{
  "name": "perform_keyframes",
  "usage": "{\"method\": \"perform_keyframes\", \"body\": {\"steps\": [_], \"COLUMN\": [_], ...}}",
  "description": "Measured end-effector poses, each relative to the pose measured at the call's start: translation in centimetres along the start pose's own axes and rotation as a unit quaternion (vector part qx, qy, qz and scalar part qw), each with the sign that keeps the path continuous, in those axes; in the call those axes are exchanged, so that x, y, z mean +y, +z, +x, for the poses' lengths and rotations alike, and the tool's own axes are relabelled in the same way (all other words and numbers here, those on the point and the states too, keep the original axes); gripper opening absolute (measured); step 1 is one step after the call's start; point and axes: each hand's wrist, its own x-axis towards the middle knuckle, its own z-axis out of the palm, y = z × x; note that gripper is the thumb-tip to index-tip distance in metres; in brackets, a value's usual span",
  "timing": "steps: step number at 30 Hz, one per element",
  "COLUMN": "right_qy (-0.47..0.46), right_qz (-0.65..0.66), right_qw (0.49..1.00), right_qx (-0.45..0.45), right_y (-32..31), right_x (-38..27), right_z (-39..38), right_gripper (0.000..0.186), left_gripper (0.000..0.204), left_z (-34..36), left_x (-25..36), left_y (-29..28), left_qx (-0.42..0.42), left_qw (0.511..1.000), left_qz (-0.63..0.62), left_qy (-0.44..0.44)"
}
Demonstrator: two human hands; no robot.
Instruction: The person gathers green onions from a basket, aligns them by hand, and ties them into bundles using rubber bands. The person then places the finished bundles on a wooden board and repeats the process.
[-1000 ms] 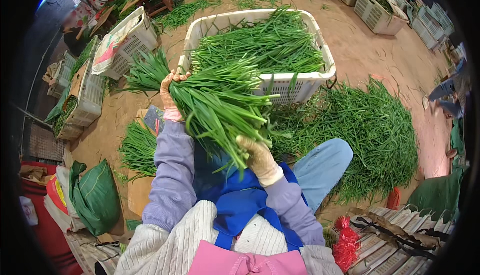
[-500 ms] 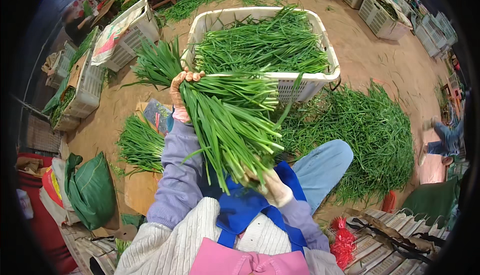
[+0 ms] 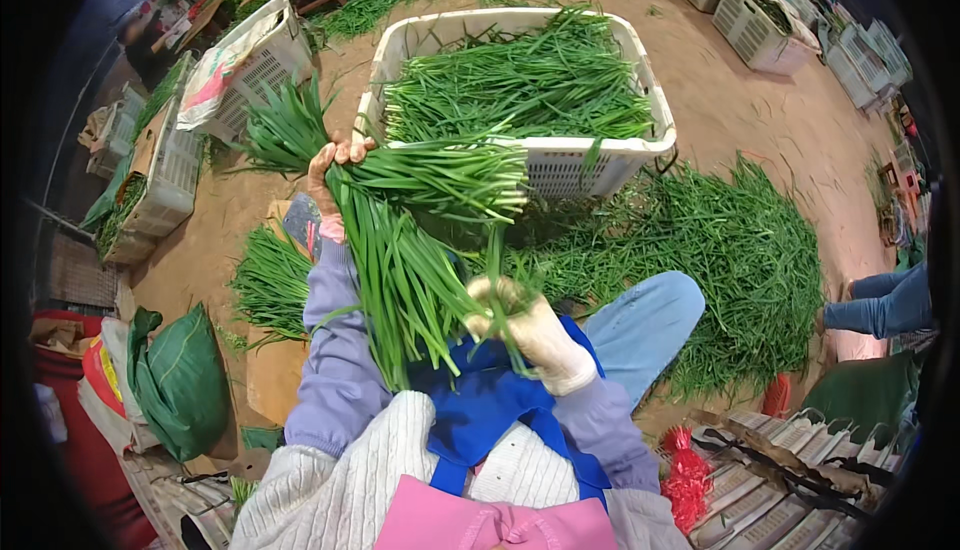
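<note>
My left hand (image 3: 330, 175) is wrapped round a thick bunch of green chives (image 3: 440, 175), held in front of the crate. The bunch splits into two fans. One points right with its pale stem ends out; the other (image 3: 400, 275) hangs toward my lap. Close to the lower fan, my right hand (image 3: 535, 335) is closed on a few loose chive blades (image 3: 497, 260); its fingertips are partly hidden and slightly blurred. Just beyond stands a white plastic crate (image 3: 665, 140) filled with chives (image 3: 520, 80). A blue apron (image 3: 490, 400) covers my lap.
A big heap of loose chives (image 3: 720, 270) spreads over the floor at my right. Another bundle (image 3: 270, 275) lies left of my forearm. A green sack (image 3: 180, 380) and red string (image 3: 687, 475) flank me. More crates (image 3: 250, 65) stand around; a person's legs (image 3: 880, 300) show at far right.
My left hand has shifted slightly left with the bunch. My right hand has drawn away from the lower stem ends, now with loose blades in it. The person's legs at far right have moved.
</note>
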Motion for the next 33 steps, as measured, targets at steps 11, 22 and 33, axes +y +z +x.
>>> {"method": "perform_keyframes", "body": {"steps": [11,22,33], "right_qy": [-0.102,-0.112,0.026], "right_qz": [-0.11,0.069,-0.348], "right_qw": [0.979,0.966,0.898], "right_qx": [0.141,0.225,0.268], "right_y": [-5.4,-4.8,-6.1], "right_x": [1.2,-0.7,6.0], "right_z": [2.7,-1.7,4.9], "right_gripper": [0.038,0.023,0.02], "left_gripper": [0.016,0.019,0.018], "left_z": [-1.4,-1.2,-3.3], "left_x": [-2.0,0.4,-0.2], "left_y": [0.6,1.4,6.7], "left_qx": [-0.022,-0.052,-0.047], "left_qw": [0.999,0.997,0.988], "left_qz": [-0.026,0.023,0.133], "left_qy": [-0.003,0.057,0.059]}}
